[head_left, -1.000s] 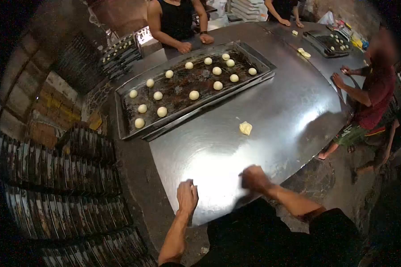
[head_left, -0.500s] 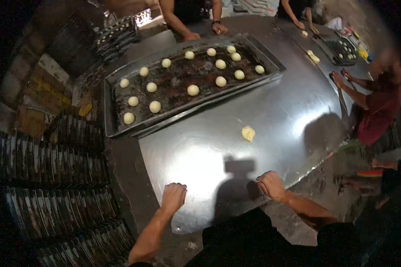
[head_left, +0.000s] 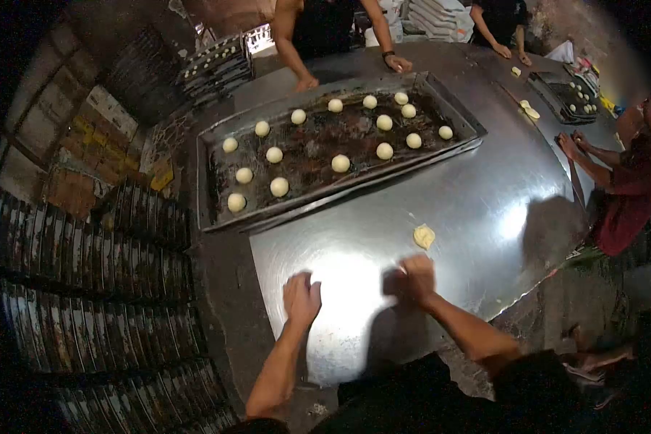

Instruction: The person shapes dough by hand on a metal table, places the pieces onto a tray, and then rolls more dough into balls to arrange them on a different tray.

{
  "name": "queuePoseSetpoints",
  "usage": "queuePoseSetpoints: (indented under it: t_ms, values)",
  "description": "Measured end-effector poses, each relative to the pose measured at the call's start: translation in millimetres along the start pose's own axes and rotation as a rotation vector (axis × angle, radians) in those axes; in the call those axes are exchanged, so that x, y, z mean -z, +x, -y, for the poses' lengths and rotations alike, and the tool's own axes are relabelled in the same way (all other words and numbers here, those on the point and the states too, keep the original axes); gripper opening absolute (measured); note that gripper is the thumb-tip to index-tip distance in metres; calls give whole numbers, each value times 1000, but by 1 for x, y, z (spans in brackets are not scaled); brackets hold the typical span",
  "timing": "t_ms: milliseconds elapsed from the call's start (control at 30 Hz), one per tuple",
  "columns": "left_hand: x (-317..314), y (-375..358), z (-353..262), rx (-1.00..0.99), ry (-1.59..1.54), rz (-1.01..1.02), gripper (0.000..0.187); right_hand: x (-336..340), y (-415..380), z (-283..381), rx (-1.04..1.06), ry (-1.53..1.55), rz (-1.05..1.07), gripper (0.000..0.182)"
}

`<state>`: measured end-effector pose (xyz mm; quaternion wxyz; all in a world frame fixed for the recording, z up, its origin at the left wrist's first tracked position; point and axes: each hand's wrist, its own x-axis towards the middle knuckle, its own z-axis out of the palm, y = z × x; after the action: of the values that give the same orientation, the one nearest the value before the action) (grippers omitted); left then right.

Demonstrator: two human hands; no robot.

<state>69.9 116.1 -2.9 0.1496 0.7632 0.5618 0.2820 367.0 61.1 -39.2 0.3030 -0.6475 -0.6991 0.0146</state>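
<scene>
My left hand (head_left: 301, 299) is closed, fingers curled down over the near left part of the metal table, with the thumb showing along its right side. My right hand (head_left: 417, 280) is curled too and smeared by motion, low over the table just in front of a flattened lump of yellowish dough (head_left: 424, 236). Whatever lies under either palm is hidden. Beyond the hands, a large dark baking tray (head_left: 325, 194) carries several round dough balls, such as one dough ball (head_left: 340, 163) near its front edge.
Racked dark trays (head_left: 94, 325) line the left side. Across the table (head_left: 470, 195), a person's hand (head_left: 398, 64) rests behind the tray. A person in a dark red shirt (head_left: 629, 210) works at the right, near a smaller tray (head_left: 568, 101) with dough balls. Cardboard boxes (head_left: 108, 137) stand at the back left.
Both hands have moved forward over the table, and the right one has also come inward, closer to the dough lump. The whole view has shifted slightly.
</scene>
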Motion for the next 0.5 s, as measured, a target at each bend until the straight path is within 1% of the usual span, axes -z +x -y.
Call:
queuePoseSetpoints:
  t_ms: [33,100,133,167,200,233,300,333,367,433,467,500]
  values:
    - [-3,10,-21,91,-155,-25,21,14,31,33,57,95,84,13]
    - [-10,-18,-23,-32,-64,141,21,-11,10,40,-173,-82,558,7]
    - [3,-39,-18,-128,-12,304,23,-27,-39,13,157,-40,93,5]
    - [16,-60,-10,-188,-6,286,24,5,-46,5,77,45,284,8]
    - [28,-75,11,-244,34,342,24,50,-53,5,-6,133,482,12]
    - [28,-83,48,-301,128,403,25,77,-49,-11,-156,-30,916,12]
    - [16,-49,55,-225,83,159,26,57,-56,-31,93,-176,366,13]
    - [12,-23,34,-105,48,111,26,33,-38,-29,50,-112,328,13]
    - [3,3,5,19,12,64,25,12,-3,-18,6,-49,293,14]
    - [-10,12,-22,138,-127,65,24,-4,32,28,2,147,-100,17]
    - [-10,-5,-19,28,-89,131,23,10,20,34,158,-134,152,19]
    - [1,-25,-17,-37,-45,214,23,-12,-32,1,105,108,136,19]
